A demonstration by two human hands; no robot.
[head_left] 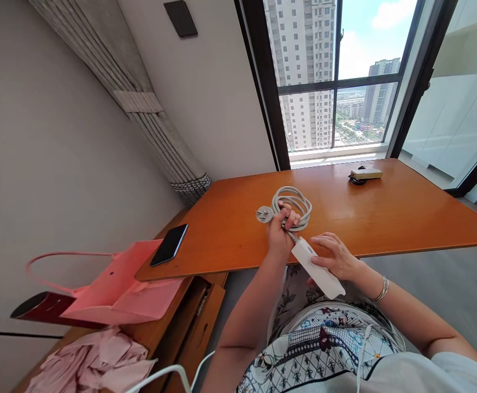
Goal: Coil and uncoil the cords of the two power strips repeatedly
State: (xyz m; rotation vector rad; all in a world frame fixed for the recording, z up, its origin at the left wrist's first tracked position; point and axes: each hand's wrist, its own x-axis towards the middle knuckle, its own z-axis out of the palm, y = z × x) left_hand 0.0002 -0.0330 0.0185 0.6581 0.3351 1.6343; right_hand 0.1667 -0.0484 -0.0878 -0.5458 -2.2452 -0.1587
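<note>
A white power strip (pixel 318 268) hangs tilted over the table's near edge, above my lap. Its grey cable (pixel 304 203) is gathered in a loose coil, and my left hand (pixel 284 226) is closed around the loops. The round three-pin plug (pixel 264 214) sticks out on the left of that hand, pins showing. My right hand (pixel 339 256) grips the strip from its right side; the thumb lies on the top face, and a fingertip shows past the far side. Some of its fingers are hidden under the strip.
On the orange-brown table (pixel 225 229) lie a black phone (pixel 169 245) at left and another power strip (pixel 366 173) with black cable at back right. A pink bag (pixel 123 284) and pink cloth (pixel 94 363) rest on the left cabinet. A window (pixel 336 86) is behind the table.
</note>
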